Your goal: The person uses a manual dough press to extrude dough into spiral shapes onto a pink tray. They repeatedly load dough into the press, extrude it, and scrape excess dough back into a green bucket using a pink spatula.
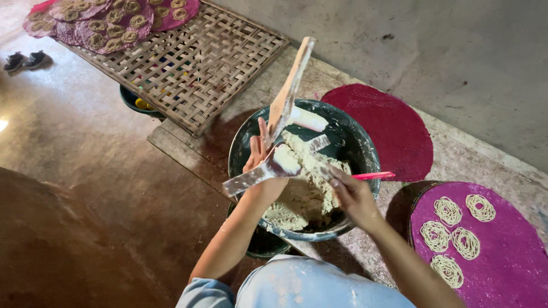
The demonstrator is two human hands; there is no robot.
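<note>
Setting: at floor level, seen from the person's own head looking down at both arms, on a flour-dusted slab beside a grey wall.
Bowl: a large dark metal bowl (359, 145) sits at the centre, its inside smeared with pale dough (297, 197) heaped toward the 6 o'clock side.
Left hand: the left hand (258, 153), at 9 o'clock of the bowl, is closed around the body of a dough press (279, 162), fingers pointing up along it.
Dough press: a dough-caked tool with a flat metal crossbar running from 8 o'clock to 2 o'clock and a wooden paddle (292, 85) rising toward 12 o'clock; a pale white cylinder juts from it at 1 o'clock.
Right hand: the right hand (354, 197), at 4 o'clock of the bowl, has its fingers curled down onto the dough and the near end of the crossbar; whether it grips the bar cannot be told.
Pink handle: a thin pink handle (374, 175) lies across the bowl's rim at 3 o'clock, just beyond the right hand.
Mats: a bare maroon round mat (394, 128) lies at 2 o'clock; a purple round mat (508, 256) at 4 o'clock carries five coiled noodle spirals (448, 211).
Tray: a woven bamboo tray (194, 63) lies at 11 o'clock, with more coil-covered mats at its far end.
Floor: a pair of dark shoes (25, 60) sits at 10 o'clock.
</note>
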